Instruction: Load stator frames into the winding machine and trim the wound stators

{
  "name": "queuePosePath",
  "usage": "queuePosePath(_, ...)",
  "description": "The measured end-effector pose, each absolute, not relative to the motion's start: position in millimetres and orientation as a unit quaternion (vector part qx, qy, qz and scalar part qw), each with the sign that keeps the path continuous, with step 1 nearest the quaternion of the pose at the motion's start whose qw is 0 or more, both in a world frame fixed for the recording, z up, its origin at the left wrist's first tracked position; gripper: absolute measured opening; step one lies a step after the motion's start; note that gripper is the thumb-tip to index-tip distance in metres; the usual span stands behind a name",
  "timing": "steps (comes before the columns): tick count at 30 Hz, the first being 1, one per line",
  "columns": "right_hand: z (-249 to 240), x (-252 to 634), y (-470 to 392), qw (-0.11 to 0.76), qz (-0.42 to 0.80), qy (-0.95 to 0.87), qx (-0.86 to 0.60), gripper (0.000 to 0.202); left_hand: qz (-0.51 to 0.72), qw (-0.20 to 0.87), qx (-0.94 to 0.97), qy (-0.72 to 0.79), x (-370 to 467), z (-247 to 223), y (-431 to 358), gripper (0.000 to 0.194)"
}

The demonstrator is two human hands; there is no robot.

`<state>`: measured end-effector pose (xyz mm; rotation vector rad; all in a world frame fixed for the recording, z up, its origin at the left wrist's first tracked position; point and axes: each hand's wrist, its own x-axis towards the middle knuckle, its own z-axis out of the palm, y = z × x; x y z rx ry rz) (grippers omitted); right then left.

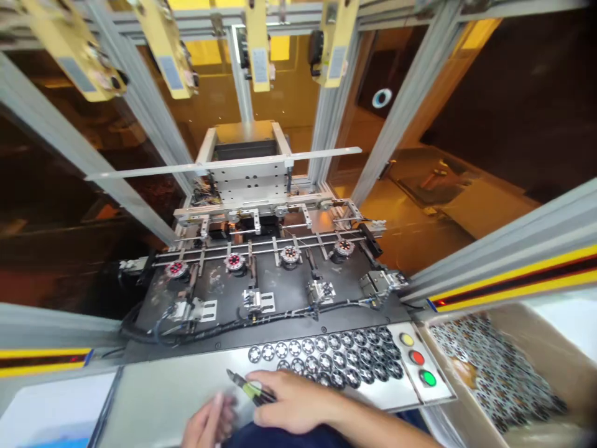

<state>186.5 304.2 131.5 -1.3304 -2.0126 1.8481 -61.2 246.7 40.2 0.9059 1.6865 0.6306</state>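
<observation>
My right hand (291, 401) is closed around pliers (252, 389) with a dark pointed tip and green-and-black handles. The tip points up and left over the pale work surface (186, 379). At the lower edge is my left hand (209, 423), somewhat blurred, its fingers loosely bent and no object visible in it. It lies left of the pliers, apart from them. Just beyond my right hand, rows of small round black-and-silver parts (336, 358) lie on the surface; my hand and forearm hide some of them.
Several round fixtures with parts, one at the middle (290, 255), stand on a black machine plate (280, 289). Yellow, red and green buttons (417, 358) sit at right. Beside them, a lined box (536, 330) holds many similar parts. Yellow-edged sensor bars (513, 280) flank the opening.
</observation>
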Motion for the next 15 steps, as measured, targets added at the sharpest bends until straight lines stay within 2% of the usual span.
queuePosePath(1,122.5,164.0,309.2,0.037,0.576,-0.684,-0.445,0.050,0.254,0.586,0.354,0.683,-57.2,43.0,245.6,0.070)
queuePosePath(3,107.8,125.7,315.7,0.013,0.539,-0.713,-0.448,0.053,0.254,0.626,0.320,0.664,-51.3,45.6,242.9,0.074)
queuePosePath(10,81.1,76.3,302.2,-0.105,0.426,-0.776,-0.453,0.090,0.295,0.550,0.360,0.694,-64.6,43.3,237.0,0.059)
queuePosePath(12,81.3,74.3,298.4,-0.134,0.397,-0.792,-0.443,0.090,0.294,0.508,0.396,0.706,-70.4,43.0,236.2,0.054)
queuePosePath(15,96.1,78.2,299.4,-0.143,0.357,-0.826,-0.413,0.075,0.276,0.425,0.458,0.730,-71.6,44.0,234.3,0.042)
